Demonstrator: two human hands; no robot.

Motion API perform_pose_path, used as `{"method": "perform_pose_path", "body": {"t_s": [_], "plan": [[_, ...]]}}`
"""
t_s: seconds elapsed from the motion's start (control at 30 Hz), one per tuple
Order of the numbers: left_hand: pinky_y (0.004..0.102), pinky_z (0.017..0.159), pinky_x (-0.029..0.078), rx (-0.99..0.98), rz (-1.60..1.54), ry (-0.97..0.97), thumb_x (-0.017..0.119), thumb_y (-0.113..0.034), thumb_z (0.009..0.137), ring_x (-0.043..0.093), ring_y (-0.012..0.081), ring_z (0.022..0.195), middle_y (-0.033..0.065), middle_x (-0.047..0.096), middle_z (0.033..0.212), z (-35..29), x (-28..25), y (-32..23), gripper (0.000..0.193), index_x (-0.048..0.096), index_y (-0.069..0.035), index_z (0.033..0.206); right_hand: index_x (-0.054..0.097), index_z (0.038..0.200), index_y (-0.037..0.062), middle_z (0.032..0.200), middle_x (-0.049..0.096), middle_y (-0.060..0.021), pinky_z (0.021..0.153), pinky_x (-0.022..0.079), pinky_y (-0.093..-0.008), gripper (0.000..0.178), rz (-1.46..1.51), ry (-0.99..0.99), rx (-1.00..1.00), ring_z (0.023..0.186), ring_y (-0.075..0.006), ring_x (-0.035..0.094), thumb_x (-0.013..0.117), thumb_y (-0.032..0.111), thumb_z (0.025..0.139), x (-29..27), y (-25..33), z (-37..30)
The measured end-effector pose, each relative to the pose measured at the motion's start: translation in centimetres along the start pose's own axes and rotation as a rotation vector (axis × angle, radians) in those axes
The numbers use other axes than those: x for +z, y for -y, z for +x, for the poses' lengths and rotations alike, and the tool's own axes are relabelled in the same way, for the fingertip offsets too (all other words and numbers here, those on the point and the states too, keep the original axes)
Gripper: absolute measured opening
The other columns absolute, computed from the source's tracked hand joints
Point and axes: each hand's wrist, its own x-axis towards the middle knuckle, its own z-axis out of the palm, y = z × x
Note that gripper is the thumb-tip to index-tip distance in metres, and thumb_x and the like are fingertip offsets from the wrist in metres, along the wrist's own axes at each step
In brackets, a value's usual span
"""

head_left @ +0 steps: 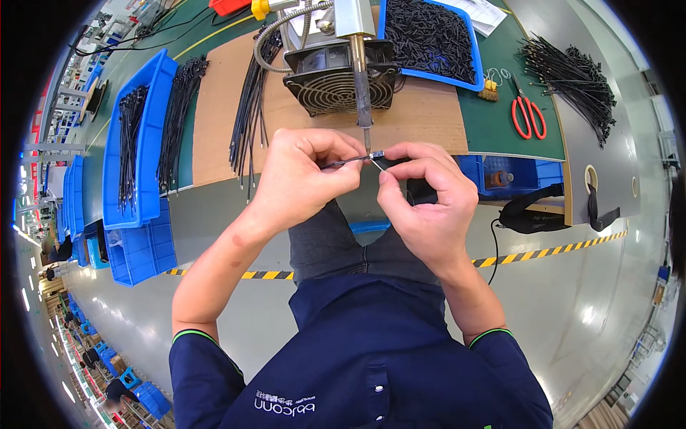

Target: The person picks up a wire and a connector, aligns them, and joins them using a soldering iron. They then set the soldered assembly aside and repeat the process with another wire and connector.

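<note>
Judged from the layout, the step in hand is soldering under the upright grey metal soldering iron [362,93]; sound practice would be to steady the work, feed the thin silvery metal wire [379,166] sparingly and keep skin clear of the tip [367,141]. The left hand [304,171] is closed on a thin black flexible cable [343,164], whose end projects toward three o'clock from that pinch. The right hand [434,191] pinches the silvery wire, which extends toward eleven o'clock. Tip contact cannot be confirmed.
</note>
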Motion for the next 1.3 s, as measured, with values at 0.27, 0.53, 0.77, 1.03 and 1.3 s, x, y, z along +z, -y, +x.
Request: {"method": "perform_pose_path", "body": {"t_s": [0.27,0.53,0.77,1.03,1.3], "plan": [[0.0214,0.069,0.052,-0.014,-0.043,0.003,0.073,0.005,0.086,0.064,0.0047,0.079,0.0092,0.077,0.100,0.09,-0.04,0.11,0.005,0.076,0.008,0.089,0.071,0.079,0.0026,0.096,0.077,-0.0115,0.084,0.058,-0.0369,0.014,-0.003,-0.005,-0.005,0.093,-0.0288,0.074,0.081,-0.005,0.073,0.12,-0.09,0.03],[0.0207,0.066,0.049,-0.009,-0.035,0.001,0.074,0.004,0.087,0.061,0.0036,0.076,0.0088,0.078,0.098,0.03,-0.03,-0.18,0.004,0.076,0.007,0.088,0.071,0.080,0.0021,0.096,0.075,-0.0111,0.081,0.057,-0.0368,0.014,0.005,-0.006,-0.004,0.091,-0.0280,0.073,0.081,-0.006,0.074,0.40,-0.11,0.11],[0.0205,0.065,0.048,-0.008,-0.020,-0.003,0.073,0.004,0.086,0.060,0.0032,0.075,0.0088,0.078,0.098,0.04,-0.05,-0.21,0.004,0.076,0.007,0.088,0.071,0.079,0.0021,0.096,0.075,-0.0108,0.081,0.057,-0.0369,0.014,0.011,-0.004,0.012,0.091,-0.0279,0.073,0.081,-0.006,0.073,0.36,-0.04,0.10],[0.0206,0.063,0.046,0.027,-0.015,0.001,0.074,0.003,0.086,0.058,0.0027,0.073,0.0082,0.078,0.097,0.07,-0.06,-0.22,0.004,0.076,0.007,0.088,0.073,0.082,-0.0001,0.100,0.076,-0.0118,0.082,0.056,-0.0318,0.012,0.005,0.018,0.001,0.092,-0.0225,0.073,0.081,-0.006,0.075,0.18,-0.09,0.10],[0.0203,0.063,0.046,0.017,-0.024,-0.003,0.074,0.003,0.086,0.058,0.0024,0.074,0.0082,0.078,0.097,0.03,0.04,-0.24,0.005,0.076,0.007,0.087,0.070,0.078,0.0024,0.096,0.075,-0.0110,0.080,0.057,-0.0369,0.014,0.010,0.001,0.001,0.092,-0.0284,0.073,0.081,-0.005,0.072,0.26,0.00,0.10]]}}
